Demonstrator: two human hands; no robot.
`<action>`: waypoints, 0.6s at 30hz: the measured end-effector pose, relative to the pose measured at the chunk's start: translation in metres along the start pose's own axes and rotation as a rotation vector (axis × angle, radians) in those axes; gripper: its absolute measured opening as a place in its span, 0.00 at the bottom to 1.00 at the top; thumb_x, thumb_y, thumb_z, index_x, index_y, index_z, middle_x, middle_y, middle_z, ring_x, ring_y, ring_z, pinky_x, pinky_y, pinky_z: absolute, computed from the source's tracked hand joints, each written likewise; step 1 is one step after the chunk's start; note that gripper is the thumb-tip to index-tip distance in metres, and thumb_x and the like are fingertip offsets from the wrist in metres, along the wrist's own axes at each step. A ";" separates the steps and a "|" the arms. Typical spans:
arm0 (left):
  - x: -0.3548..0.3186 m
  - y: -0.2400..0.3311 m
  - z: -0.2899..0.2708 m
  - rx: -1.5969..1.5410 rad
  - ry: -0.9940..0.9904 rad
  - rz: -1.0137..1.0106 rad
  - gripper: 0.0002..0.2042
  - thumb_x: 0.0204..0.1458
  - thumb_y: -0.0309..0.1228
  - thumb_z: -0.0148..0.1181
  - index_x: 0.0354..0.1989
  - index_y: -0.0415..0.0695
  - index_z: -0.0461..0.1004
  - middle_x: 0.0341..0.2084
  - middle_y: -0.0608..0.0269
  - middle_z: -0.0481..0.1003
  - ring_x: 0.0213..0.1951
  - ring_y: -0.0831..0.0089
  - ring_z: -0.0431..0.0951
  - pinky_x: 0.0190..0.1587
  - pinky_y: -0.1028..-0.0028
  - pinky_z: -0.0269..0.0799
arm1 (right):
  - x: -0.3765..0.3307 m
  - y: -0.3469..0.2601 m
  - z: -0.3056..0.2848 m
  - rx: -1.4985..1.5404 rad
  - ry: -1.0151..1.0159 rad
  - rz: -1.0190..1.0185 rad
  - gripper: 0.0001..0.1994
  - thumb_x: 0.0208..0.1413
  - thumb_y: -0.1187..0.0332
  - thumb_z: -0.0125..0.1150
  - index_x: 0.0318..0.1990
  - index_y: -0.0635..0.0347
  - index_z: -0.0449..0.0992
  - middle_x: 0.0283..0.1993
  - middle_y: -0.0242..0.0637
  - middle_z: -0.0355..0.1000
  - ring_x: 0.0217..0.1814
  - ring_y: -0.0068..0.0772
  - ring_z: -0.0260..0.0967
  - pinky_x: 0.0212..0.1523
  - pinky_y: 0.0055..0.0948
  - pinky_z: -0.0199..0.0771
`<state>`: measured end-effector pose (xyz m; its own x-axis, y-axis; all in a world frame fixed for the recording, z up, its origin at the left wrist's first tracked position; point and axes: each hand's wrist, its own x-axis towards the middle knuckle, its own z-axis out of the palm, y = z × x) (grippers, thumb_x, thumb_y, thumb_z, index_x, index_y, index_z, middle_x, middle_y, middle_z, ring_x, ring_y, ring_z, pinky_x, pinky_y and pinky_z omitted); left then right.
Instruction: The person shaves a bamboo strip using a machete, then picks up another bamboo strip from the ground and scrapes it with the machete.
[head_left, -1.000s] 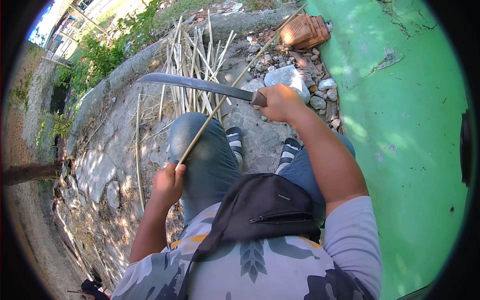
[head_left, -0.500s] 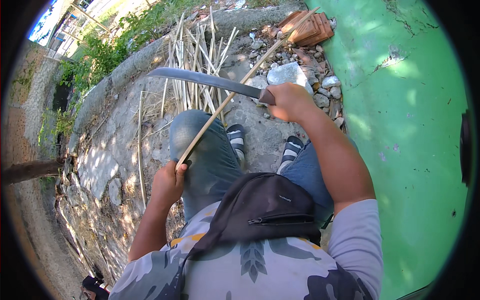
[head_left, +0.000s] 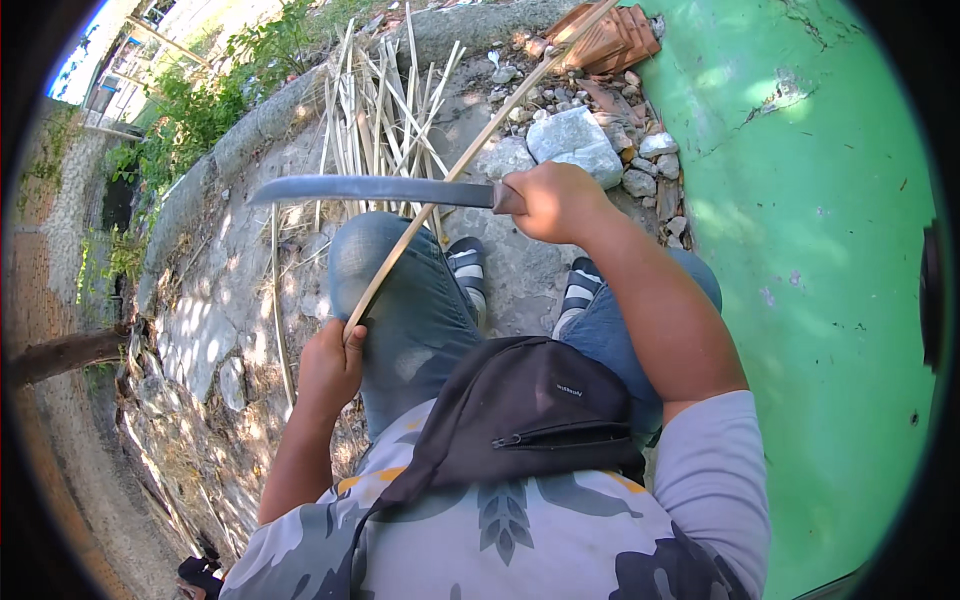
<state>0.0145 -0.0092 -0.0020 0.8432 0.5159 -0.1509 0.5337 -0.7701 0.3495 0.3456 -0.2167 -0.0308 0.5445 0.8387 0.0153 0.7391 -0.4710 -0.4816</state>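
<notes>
My left hand [head_left: 330, 368] is closed around the near end of a long, thin bamboo strip [head_left: 490, 128], beside my left knee. The strip slants away from me to the upper right. Gripped in my right hand [head_left: 555, 203] is a machete [head_left: 365, 189] with a brown handle and a slightly curved grey blade. Its blade points left and crosses the strip just beyond my left knee. Whether the edge is cutting into the strip cannot be made out.
Ahead lies a pile of pale split strips [head_left: 375, 130]. Rubble with a large pale stone [head_left: 575, 145] and stacked orange roof tiles [head_left: 615, 38] borders a green wall [head_left: 800, 250] on the right. Another long strip [head_left: 279, 310] is on the ground at left, near a low stone curb [head_left: 185, 205].
My right hand has drawn the machete a little left and toward me along the strip, and its blade now sits nearly level. My left hand keeps its hold with only a slight shift.
</notes>
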 end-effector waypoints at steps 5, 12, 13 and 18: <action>0.000 -0.003 0.002 -0.066 0.049 0.033 0.23 0.67 0.47 0.51 0.30 0.37 0.68 0.21 0.40 0.72 0.27 0.36 0.73 0.31 0.48 0.65 | 0.006 0.034 -0.022 0.166 0.020 0.213 0.13 0.49 0.62 0.65 0.44 0.49 0.82 0.37 0.44 0.81 0.41 0.50 0.80 0.44 0.44 0.79; 0.007 -0.009 -0.006 -0.114 -0.073 -0.022 0.23 0.68 0.46 0.50 0.28 0.36 0.67 0.19 0.40 0.70 0.25 0.38 0.72 0.28 0.51 0.64 | 0.002 0.022 -0.012 0.116 0.046 0.128 0.11 0.50 0.63 0.64 0.40 0.53 0.81 0.35 0.46 0.80 0.40 0.52 0.79 0.42 0.44 0.78; 0.006 -0.010 -0.006 -0.138 -0.077 -0.027 0.23 0.68 0.45 0.50 0.28 0.36 0.67 0.19 0.41 0.70 0.25 0.38 0.71 0.28 0.52 0.64 | 0.001 0.014 -0.011 0.065 0.012 0.058 0.09 0.49 0.64 0.65 0.36 0.55 0.80 0.34 0.48 0.79 0.39 0.53 0.78 0.40 0.45 0.77; 0.006 -0.010 -0.003 -0.149 -0.037 0.022 0.23 0.69 0.46 0.49 0.29 0.36 0.67 0.19 0.41 0.70 0.24 0.39 0.70 0.28 0.53 0.63 | -0.002 0.036 -0.027 -0.014 0.073 0.082 0.08 0.50 0.63 0.65 0.35 0.53 0.80 0.32 0.48 0.79 0.38 0.52 0.79 0.39 0.45 0.77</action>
<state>0.0136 0.0026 -0.0035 0.8578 0.4836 -0.1743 0.5021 -0.7156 0.4857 0.3822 -0.2426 -0.0241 0.6300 0.7755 0.0405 0.6964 -0.5411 -0.4714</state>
